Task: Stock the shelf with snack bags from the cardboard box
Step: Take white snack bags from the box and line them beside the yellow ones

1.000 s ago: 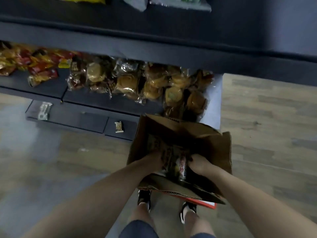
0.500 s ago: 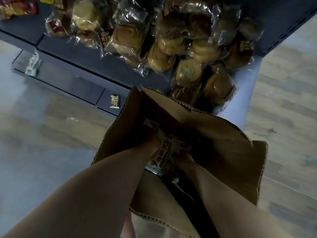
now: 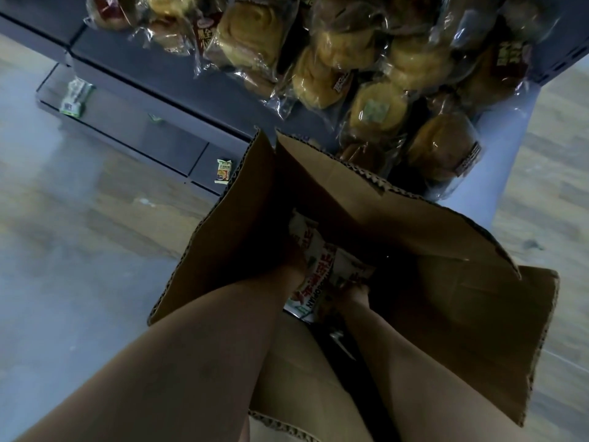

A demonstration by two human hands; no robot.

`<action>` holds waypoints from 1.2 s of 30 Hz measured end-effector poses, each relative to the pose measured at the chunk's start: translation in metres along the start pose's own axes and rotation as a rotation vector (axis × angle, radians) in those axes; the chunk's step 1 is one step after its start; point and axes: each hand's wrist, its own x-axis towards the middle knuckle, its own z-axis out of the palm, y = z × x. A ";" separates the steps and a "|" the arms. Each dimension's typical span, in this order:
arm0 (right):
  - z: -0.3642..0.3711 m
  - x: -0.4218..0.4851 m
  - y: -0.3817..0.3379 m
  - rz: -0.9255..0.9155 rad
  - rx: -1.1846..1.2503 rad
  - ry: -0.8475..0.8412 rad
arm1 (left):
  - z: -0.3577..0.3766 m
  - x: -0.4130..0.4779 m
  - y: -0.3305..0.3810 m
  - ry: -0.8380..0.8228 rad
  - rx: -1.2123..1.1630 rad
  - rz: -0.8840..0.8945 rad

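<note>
An open cardboard box (image 3: 446,301) stands on the floor in front of the low dark shelf (image 3: 178,78). Both my arms reach down into it. My left hand (image 3: 294,266) and my right hand (image 3: 352,296) grip a stack of white snack bags with red lettering (image 3: 318,275) from either side, deep inside the box. The fingers are mostly hidden behind the bags and the dark box interior. Several clear bags of bread rolls (image 3: 366,68) fill the shelf just beyond the box.
Two small packets lie on the shelf's base ledge: a green one (image 3: 75,98) at the left and a smaller one (image 3: 224,171) close to the box flap. Wooden floor lies to the left and right. The raised box flaps (image 3: 242,218) stand around my hands.
My view has dropped closer to the box and shelf. Both hands have gone deeper into the box, still on the snack bags.
</note>
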 end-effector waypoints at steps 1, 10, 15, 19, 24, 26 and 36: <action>-0.001 0.002 0.002 -0.011 0.042 0.009 | 0.000 0.000 -0.001 0.015 -0.012 0.003; -0.004 0.002 -0.002 -0.027 0.266 0.051 | -0.016 -0.010 0.004 -0.058 0.039 -0.138; -0.008 -0.007 -0.009 -0.024 0.451 0.082 | -0.015 -0.007 0.001 -0.001 -0.025 -0.152; -0.015 -0.017 -0.017 -0.023 0.497 0.126 | -0.021 -0.009 0.009 0.017 -0.122 -0.122; -0.025 -0.019 -0.018 0.045 0.607 0.131 | -0.026 -0.014 0.020 -0.004 -0.232 -0.148; -0.030 -0.021 -0.018 0.029 0.600 0.124 | -0.028 -0.022 0.021 0.020 -0.374 -0.165; -0.049 -0.062 -0.035 0.124 0.831 -0.212 | -0.041 -0.064 0.042 -0.223 -0.552 -0.179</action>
